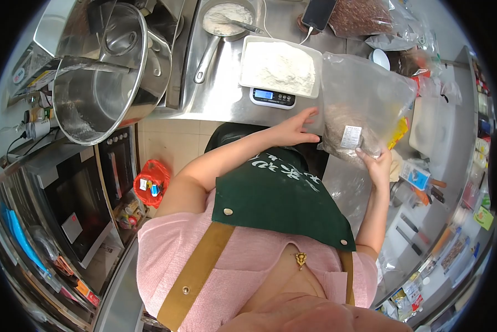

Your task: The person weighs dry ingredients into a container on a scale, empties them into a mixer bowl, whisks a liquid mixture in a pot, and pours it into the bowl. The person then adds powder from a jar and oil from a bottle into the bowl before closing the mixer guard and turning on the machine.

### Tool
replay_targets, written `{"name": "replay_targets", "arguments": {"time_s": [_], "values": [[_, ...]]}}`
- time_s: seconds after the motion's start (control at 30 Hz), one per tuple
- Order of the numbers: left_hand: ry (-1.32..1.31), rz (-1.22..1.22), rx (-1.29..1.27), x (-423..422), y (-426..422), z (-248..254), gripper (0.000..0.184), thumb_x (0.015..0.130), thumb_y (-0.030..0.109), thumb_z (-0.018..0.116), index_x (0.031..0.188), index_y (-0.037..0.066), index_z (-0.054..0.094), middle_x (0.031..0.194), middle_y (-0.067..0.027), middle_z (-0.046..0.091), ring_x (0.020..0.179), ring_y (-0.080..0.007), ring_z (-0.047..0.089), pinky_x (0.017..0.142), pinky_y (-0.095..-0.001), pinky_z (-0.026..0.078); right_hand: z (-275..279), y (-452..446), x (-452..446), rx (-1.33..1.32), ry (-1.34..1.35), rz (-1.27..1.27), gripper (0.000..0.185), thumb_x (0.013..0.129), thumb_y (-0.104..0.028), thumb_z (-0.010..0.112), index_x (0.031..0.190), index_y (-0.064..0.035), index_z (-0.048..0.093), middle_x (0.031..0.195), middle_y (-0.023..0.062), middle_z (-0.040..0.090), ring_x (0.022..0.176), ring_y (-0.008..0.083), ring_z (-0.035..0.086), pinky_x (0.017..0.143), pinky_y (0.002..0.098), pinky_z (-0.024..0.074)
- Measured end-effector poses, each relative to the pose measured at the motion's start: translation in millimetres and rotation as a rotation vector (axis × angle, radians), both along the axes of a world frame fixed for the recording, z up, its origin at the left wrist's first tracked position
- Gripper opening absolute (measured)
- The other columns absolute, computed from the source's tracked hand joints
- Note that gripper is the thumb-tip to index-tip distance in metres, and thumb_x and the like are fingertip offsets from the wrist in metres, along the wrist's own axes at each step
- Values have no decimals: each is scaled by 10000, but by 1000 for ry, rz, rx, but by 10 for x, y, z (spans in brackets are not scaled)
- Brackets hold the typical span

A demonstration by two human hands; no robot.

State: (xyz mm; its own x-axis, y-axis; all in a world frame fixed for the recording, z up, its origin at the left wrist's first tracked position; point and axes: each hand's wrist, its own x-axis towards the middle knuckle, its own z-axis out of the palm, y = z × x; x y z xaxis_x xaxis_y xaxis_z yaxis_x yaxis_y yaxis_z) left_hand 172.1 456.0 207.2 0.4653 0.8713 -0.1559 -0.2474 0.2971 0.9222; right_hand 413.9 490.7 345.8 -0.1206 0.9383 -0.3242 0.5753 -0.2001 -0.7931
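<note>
My right hand (376,163) grips the lower corner of a clear plastic bag (364,77). A brownish-grey powder or meal fills its bottom, and a white label (351,136) is stuck on it. Left of the bag, my left hand (298,127) is held in the air with fingers apart, holding nothing. Just beyond that hand, a digital kitchen scale (272,98) with a lit display carries a white rectangular tub (248,66) of white flour. Farther back stands a saucepan (207,58) with white powder and a whisk (237,23) in it.
At the left is a big steel mixing bowl (74,105), above ovens (65,193). A phone (318,14) on a cable and bags of brown granules (359,16) are at the back. A red bin (151,182) stands on the floor. Knives (409,232) lie at the right.
</note>
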Motion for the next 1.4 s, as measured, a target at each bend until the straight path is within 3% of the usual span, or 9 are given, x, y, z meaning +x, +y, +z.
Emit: {"name": "replay_targets", "arguments": {"time_s": [0.13,0.23,0.43,0.53,0.73,0.83,1.03,1.13,1.4], "values": [[-312,47,-41,140,46,115,742,849,110,624,1412,35,147,1399,-147,310,1322,-243,285,1076,-379,271,-43,98,-133,-44,-14,63,428,697,82,657,1114,29,575,970,58,652,867,107,596,794,245,459],[-368,36,-50,201,74,31,696,860,99,610,1400,34,177,1385,-125,328,1313,-233,296,1078,-387,259,-19,137,-221,-90,-25,88,428,702,89,642,1120,28,573,973,58,649,874,103,592,794,242,458],[-455,167,-164,147,95,83,578,902,160,568,1368,61,240,1357,-92,368,1253,-202,376,1026,-370,336,-5,177,-201,-123,0,91,427,703,98,633,1119,23,575,994,54,640,889,100,582,795,235,452],[-480,97,-145,168,127,88,556,916,191,548,1367,75,245,1338,-86,394,1228,-201,405,991,-367,381,18,191,-207,-126,-28,116,425,704,99,632,1118,22,577,985,47,639,882,97,579,792,231,449],[-464,186,-243,148,160,132,524,911,183,554,1338,36,288,1267,-98,458,1165,-187,456,937,-357,421,64,200,-229,-120,-62,154,390,707,82,640,1089,18,595,931,29,645,840,89,575,772,225,445],[-414,207,-237,143,210,104,469,922,211,540,1305,28,341,1251,-98,477,1157,-183,471,943,-366,428,102,195,-238,-133,-74,159,372,708,73,640,1073,15,605,917,24,646,825,83,568,761,222,442],[-616,169,-330,179,279,141,474,921,269,546,1285,25,367,1235,-99,492,1130,-189,496,917,-377,445,163,194,-213,-128,-120,171,371,708,57,643,1075,14,609,908,16,640,821,75,558,751,220,441],[-594,197,-268,245,273,206,492,912,303,558,1288,48,370,1238,-97,494,1122,-201,508,912,-398,449,203,200,-231,-138,-116,162,377,709,56,642,1082,15,607,908,18,640,822,75,558,751,222,442],[-747,236,-416,350,383,179,479,877,297,611,1256,72,421,1187,-84,532,1119,-220,517,916,-425,445,277,230,-255,-156,-138,174,376,709,62,633,1083,27,606,935,34,645,844,82,564,775,225,440]]}}
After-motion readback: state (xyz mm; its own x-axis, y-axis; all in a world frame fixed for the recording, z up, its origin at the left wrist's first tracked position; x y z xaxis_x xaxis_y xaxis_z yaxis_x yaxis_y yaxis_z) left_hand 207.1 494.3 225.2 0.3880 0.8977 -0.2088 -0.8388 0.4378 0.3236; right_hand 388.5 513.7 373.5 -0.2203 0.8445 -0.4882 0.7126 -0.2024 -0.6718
